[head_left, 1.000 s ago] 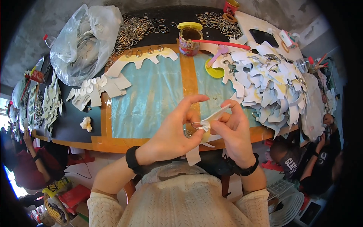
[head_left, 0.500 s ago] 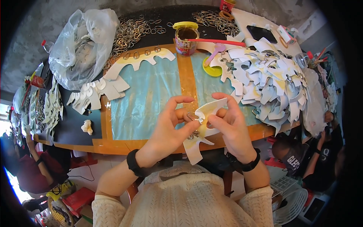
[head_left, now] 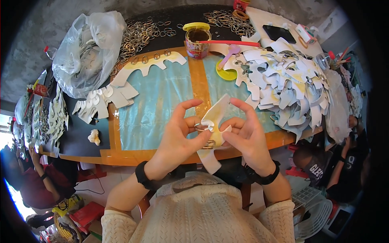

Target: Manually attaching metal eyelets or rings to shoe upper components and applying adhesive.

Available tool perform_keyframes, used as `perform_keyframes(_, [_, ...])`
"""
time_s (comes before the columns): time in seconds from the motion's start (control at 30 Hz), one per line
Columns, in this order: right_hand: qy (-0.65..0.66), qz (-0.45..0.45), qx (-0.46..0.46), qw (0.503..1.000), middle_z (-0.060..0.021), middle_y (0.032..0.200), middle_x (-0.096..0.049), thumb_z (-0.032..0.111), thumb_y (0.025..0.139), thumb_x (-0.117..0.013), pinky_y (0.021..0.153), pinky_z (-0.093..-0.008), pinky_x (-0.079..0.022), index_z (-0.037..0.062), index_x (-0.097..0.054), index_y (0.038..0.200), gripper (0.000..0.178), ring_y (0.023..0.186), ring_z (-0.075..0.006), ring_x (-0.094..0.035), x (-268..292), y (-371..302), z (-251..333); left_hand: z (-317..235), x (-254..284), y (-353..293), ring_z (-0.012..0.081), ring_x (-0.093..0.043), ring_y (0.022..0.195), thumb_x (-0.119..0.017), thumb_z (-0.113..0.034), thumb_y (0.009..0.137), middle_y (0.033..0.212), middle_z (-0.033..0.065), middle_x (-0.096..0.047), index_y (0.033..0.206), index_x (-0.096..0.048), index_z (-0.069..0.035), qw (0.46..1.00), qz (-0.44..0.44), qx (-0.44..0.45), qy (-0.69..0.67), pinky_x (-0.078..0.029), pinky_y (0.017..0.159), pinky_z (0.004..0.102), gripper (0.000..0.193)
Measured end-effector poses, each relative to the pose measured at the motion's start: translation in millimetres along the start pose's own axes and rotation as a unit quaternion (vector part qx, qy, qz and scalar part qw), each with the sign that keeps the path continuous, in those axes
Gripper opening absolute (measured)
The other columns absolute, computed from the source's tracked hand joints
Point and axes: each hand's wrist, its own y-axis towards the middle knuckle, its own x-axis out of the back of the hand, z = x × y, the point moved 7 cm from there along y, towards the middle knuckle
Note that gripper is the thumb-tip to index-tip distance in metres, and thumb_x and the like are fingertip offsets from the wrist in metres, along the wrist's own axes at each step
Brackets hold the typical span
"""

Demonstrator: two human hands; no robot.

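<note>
In front of my chest I hold a white, scalloped strip (head_left: 219,110) with yellowish glue stains, its upper end pointing up and its lower end hanging past the table edge. My left hand (head_left: 170,139) is closed on its left side, thumb pressing at a folded-over tab. A metal ring (head_left: 200,127) shows beside those fingers, and further rings (head_left: 209,144) sit lower on the strip. My right hand (head_left: 252,139) pinches a small tab on the right side between thumb and fingers, its index finger raised. Part of the strip is hidden behind the fingers.
A similar strip with rings (head_left: 150,65) lies on the blue sheet (head_left: 156,109). White pieces are heaped (head_left: 287,81) at right. Loose rings (head_left: 139,38), an open glue tin (head_left: 197,49) and a plastic bag (head_left: 87,54) stand behind. Other people sit at both sides.
The strip has turned in my hands, its upper end swinging left and more upright. My right fingers have shifted their grip to a small tab at its side.
</note>
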Motion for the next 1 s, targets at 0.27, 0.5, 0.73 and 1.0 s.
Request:
perform_keyframes(0.27, [-0.093, 0.011, -0.007, 0.996, -0.0103, 0.096, -0.060, -0.005, 0.084, -0.057, 0.075, -0.0245, -0.047, 0.0047, -0.023, 0.139, 0.065, 0.088, -0.0120, -0.058, -5, 6, 9, 6, 6, -5, 0.0144, -0.056, 0.100, -0.061, 0.001, 0.081, 0.106, 0.0116, -0.060, 0.132, -0.029, 0.000, 0.999, 0.016, 0.040, 0.003, -0.044, 0.088, 0.0298, 0.060])
perform_keyframes(0.5, [-0.258, 0.141, 0.017, 0.956, -0.0083, 0.102, -0.059, 0.000, 0.085, -0.056, 0.080, -0.0267, -0.046, 0.0094, -0.022, 0.142, 0.067, 0.091, -0.0126, -0.057, -27, 7, 2, 3, 25, -21, 0.0130, -0.057, 0.097, -0.058, 0.002, 0.084, 0.109, 0.0125, -0.058, 0.124, -0.036, 0.000, 0.992, -0.086, -0.027, -0.086, -0.047, 0.085, 0.0282, 0.045])
perform_keyframes(0.73, [-0.322, 0.174, -0.057, 0.929, -0.0051, 0.084, -0.057, -0.005, 0.082, -0.054, 0.072, -0.0271, -0.046, 0.0113, -0.030, 0.140, 0.065, 0.079, -0.0127, -0.056, -27, 11, 29, 7, 16, -31, 0.0137, -0.056, 0.101, -0.060, 0.001, 0.085, 0.112, 0.0110, -0.057, 0.122, -0.039, 0.001, 0.994, -0.038, -0.001, -0.100, -0.047, 0.087, 0.0292, 0.043])
perform_keyframes(1.0, [-0.414, 0.368, -0.076, 0.829, -0.0055, 0.089, -0.062, 0.005, 0.084, -0.057, 0.075, -0.0261, -0.046, 0.0096, -0.040, 0.137, 0.056, 0.081, -0.0136, -0.057, -27, 59, 8, 40, 36, -35, 0.0163, -0.064, 0.087, -0.061, -0.010, 0.088, 0.109, 0.0092, -0.060, 0.122, -0.041, -0.002, 0.988, -0.052, 0.125, -0.074, -0.053, 0.072, 0.0250, 0.041])
